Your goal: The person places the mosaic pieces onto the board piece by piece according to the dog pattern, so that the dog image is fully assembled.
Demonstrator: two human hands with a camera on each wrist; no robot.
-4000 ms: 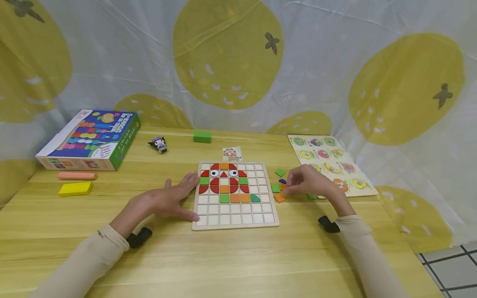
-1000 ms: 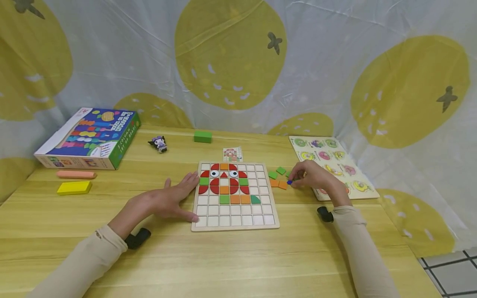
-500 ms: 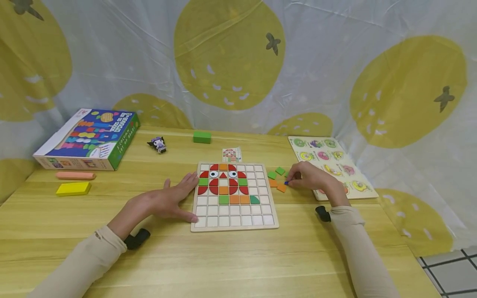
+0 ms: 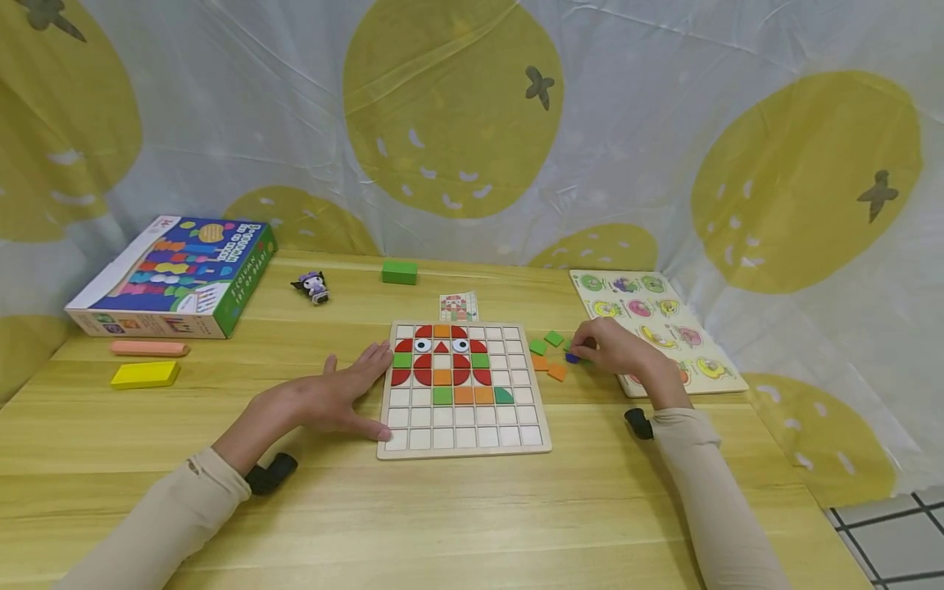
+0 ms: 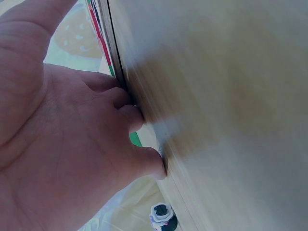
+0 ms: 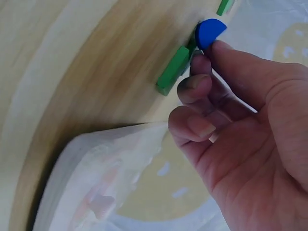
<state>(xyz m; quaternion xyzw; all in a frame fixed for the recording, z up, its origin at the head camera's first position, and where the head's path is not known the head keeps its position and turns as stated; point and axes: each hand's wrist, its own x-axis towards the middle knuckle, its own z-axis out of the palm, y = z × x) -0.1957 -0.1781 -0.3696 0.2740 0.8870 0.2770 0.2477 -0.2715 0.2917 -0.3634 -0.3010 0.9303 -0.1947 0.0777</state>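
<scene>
A square wooden grid board [image 4: 465, 439] lies in front of me, with red, orange, green and eye-patterned tiles in its cells. My left hand [image 4: 328, 401] rests along its left edge, fingers spread and thumb near the lower corner. To the board's right, my right hand [image 4: 619, 352] pinches a blue semicircular tile [image 6: 209, 33] between thumb and fingertips, low over the table. Close by lie orange tiles [image 4: 556, 372] and green tiles [image 4: 554, 338]. Another green tile [image 6: 174, 71] shows beside the fingers in the right wrist view.
Behind the board lies a small picture card [image 4: 459, 306]. A fruit puzzle board [image 4: 640, 307] is at the right, partly behind my right hand. Further left are a green block [image 4: 399, 272], a figurine [image 4: 313, 287], a game box [image 4: 177, 274], a pink stick [image 4: 150, 348] and a yellow block [image 4: 145, 374].
The right hand has taken up the blue tile, and the orange and green tiles beside the board have shifted apart. Just now the blue tile moved slightly right. The left hand stays put.
</scene>
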